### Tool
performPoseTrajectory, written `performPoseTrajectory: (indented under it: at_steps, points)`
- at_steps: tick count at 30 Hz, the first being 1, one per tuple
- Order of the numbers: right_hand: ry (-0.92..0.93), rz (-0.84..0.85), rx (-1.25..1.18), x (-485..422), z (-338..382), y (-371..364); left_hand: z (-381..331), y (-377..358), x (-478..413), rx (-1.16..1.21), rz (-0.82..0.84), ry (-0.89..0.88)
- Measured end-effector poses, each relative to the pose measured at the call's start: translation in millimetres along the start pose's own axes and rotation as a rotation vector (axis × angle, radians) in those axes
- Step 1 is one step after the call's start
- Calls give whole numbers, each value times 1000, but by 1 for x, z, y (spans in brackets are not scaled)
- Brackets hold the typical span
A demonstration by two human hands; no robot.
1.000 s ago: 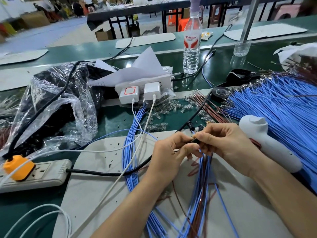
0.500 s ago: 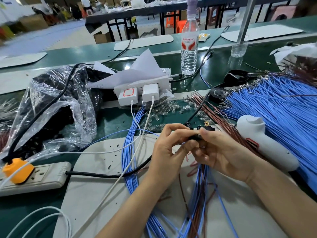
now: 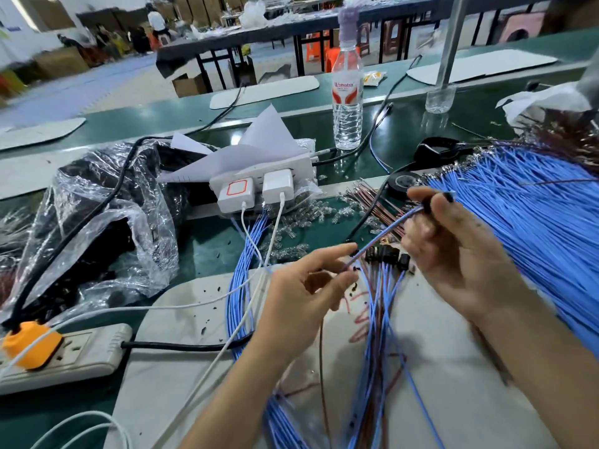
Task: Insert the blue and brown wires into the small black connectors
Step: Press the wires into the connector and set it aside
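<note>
Head view: left hand (image 3: 304,296) and right hand (image 3: 453,254) pinch-tight on blue wire (image 3: 389,228) above black connectors (image 3: 385,254); water bottle (image 3: 346,102) beyond.

Right hand (image 3: 453,254), raised at 2 o'clock, pinches a black connector (image 3: 449,197); a blue wire (image 3: 389,228) runs taut from it down to the left hand (image 3: 301,296), which pinches it at centre. Finished connectors (image 3: 385,254) lie between the hands on the bench (image 3: 210,247). Wire heap (image 3: 534,222) at 3 o'clock.

Your wire heap (image 3: 534,228) is bright blue, the thinner wires (image 3: 372,202) are brown, and your connectors (image 3: 385,254) are black on a green bench (image 3: 201,241). That plug (image 3: 27,343) is orange, and the bottle label (image 3: 346,90) is white with red swooshes.
</note>
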State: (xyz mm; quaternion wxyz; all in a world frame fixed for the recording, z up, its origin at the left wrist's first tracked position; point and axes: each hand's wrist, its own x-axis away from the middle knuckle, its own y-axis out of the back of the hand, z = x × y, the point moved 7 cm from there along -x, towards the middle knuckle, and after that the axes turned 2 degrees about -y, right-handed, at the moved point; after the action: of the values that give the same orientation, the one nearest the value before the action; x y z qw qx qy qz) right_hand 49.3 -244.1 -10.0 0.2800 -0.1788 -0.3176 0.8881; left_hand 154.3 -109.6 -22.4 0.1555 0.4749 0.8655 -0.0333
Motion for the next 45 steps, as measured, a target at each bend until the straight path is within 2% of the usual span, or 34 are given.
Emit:
performPoseTrajectory:
  at_steps: [3,5,8,9,12,14,15,16,18,20,23,26,28,30,32,34,36,38,43,45]
  points:
    - [184,-244,141,1,29,23,-6,-6,3,-17,74,83]
    - [233,-365,219,1,27,33,-14,-13,10,-56,195,155]
    - [308,-487,554,4,16,34,-34,-25,30,-84,417,298]
    - [370,-486,732,6,15,31,-39,-28,36,-165,471,309]
    - [548,-365,1300,10,9,10,-40,-40,54,-610,675,299]
    - [538,-255,1467,8,-2,0,-40,-43,67,-628,790,440]
    - [502,-217,1507,7,-7,-2,-45,-39,68,-625,792,466]
    - [447,-196,1546,4,-12,-2,-50,-31,62,-694,779,419]
    - [294,-144,1651,-1,-22,3,-56,0,46,-918,650,313]
    - [178,-85,1729,-4,-29,8,-52,51,34,-1151,456,392]
    - [152,-47,1715,-4,-31,12,-32,124,40,-1406,255,598]
    - [140,-54,1709,-4,-33,13,-25,181,48,-1470,-25,625]
    - [128,-48,1718,-5,-36,14,-25,214,37,-1417,-256,580]
    - [136,-43,1706,-5,-38,13,-21,240,23,-1356,-420,615]
    - [148,-42,1659,-4,-37,11,-10,256,5,-1398,-404,689]
    - [148,-41,1618,-3,-36,12,8,256,0,-1502,-202,826]
    - [148,-52,1596,-3,-34,15,22,253,5,-1560,-44,885]
    - [148,-62,1580,-3,-33,15,21,254,5,-1529,-92,828]
    - [165,-51,1576,-2,-34,13,-6,243,8,-1515,-338,560]
    - [170,-46,1582,-1,-34,13,-13,234,9,-1560,-299,587]
